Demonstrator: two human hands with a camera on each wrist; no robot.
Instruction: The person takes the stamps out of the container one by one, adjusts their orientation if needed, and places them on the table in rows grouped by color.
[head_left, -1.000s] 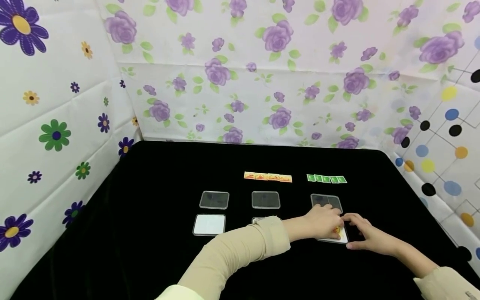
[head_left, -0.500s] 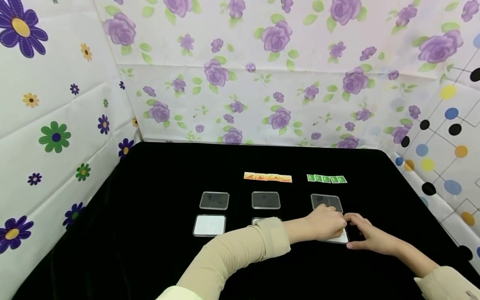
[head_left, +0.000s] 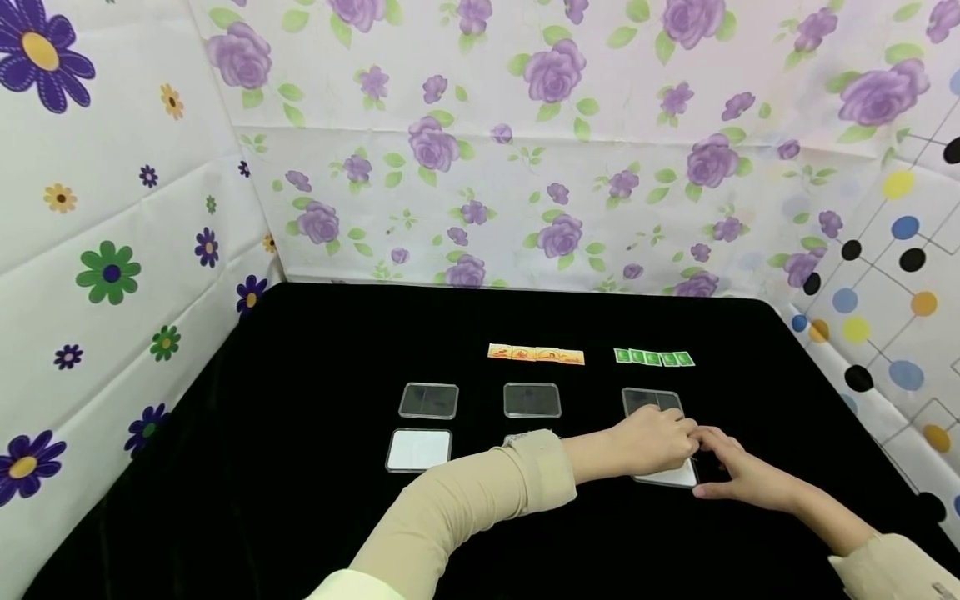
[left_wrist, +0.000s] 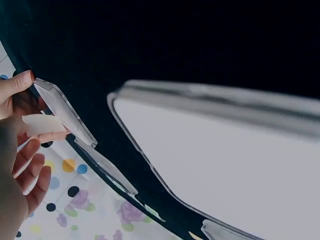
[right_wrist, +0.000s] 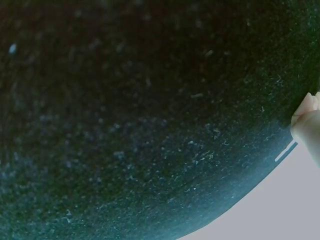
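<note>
My left hand (head_left: pixel 651 442) is over the shallow clear-rimmed case with a white inside (head_left: pixel 675 475) at the right of the front row. Between its thumb and index finger it pinches a small white-backed card (left_wrist: pixel 44 125), seen in the left wrist view; the other fingers curl loosely. My right hand (head_left: pixel 742 477) holds the same case by its right side, the thumb at the near corner and the fingers at the far one. The right wrist view catches only fingertips (right_wrist: pixel 307 122) at its right edge. Much of the case is covered by my left hand.
Behind lie clear lids (head_left: pixel 429 401), (head_left: pixel 532 401) and a third lid (head_left: pixel 645 398), partly covered. Another white case (head_left: pixel 418 451) lies at left; a middle case (head_left: pixel 517 437) is mostly under my sleeve. Orange cards (head_left: pixel 536 354) and green cards (head_left: pixel 654 358) line the back.
The yellow-orange print visible on the case one second ago is out of sight. My left hand has turned and shifted slightly right, towards my right fingers. My right hand has stayed put.
</note>
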